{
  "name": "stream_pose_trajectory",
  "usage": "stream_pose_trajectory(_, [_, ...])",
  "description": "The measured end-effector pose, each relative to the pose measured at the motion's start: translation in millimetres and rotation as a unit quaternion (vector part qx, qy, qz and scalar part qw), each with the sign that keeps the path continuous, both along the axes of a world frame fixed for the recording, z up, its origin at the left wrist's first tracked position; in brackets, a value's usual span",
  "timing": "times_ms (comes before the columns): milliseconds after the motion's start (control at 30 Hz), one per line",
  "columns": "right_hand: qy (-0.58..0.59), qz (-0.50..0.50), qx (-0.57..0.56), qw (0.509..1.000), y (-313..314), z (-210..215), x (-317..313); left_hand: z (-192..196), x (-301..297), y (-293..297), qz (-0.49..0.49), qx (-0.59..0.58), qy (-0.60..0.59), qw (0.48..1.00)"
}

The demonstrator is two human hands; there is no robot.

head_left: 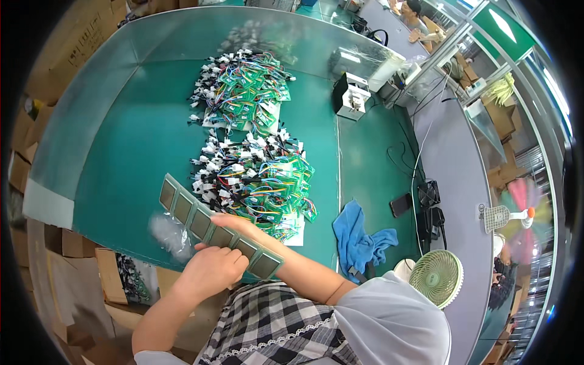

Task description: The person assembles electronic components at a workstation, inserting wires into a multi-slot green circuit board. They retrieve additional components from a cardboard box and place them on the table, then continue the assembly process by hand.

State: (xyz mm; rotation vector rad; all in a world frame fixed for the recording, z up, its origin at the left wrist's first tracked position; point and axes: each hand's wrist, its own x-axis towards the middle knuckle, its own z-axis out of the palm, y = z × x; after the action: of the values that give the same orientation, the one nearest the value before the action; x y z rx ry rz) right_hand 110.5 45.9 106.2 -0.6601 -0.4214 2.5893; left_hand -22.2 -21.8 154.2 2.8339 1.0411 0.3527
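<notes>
Both hands, left (214, 267) and right (238, 224), gripped a long green panel strip (213, 226) at the table's (121, 152) near edge, best kept level.

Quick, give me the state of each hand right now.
Left hand: closed on the near end of the long green panel strip.
Right hand: under the same strip, supporting it; its grip cannot be told.

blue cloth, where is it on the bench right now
In the head view the blue cloth lies crumpled on the green bench, right of the nearer pile of wired circuit boards and just left of the small green fan.
</notes>
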Motion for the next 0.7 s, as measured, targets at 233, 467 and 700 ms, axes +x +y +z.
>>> stream_pose_trajectory(233, [-0.015, 0.016, -0.066, 0.998, -6, 3, -10, 6, -7, -7, 0.015, -0.028, 0.007, 0.999])
stream_pose_trajectory(467, [-0.009, 0.024, -0.039, 0.999, -2, -5, -15, -3, -9, -9, 0.014, -0.042, 0.004, 0.999])
stream_pose_trajectory(700, [-0.014, 0.037, -0.028, 0.999, 1, -5, -20, -5, -10, -9, 0.009, -0.036, -0.030, 0.999])
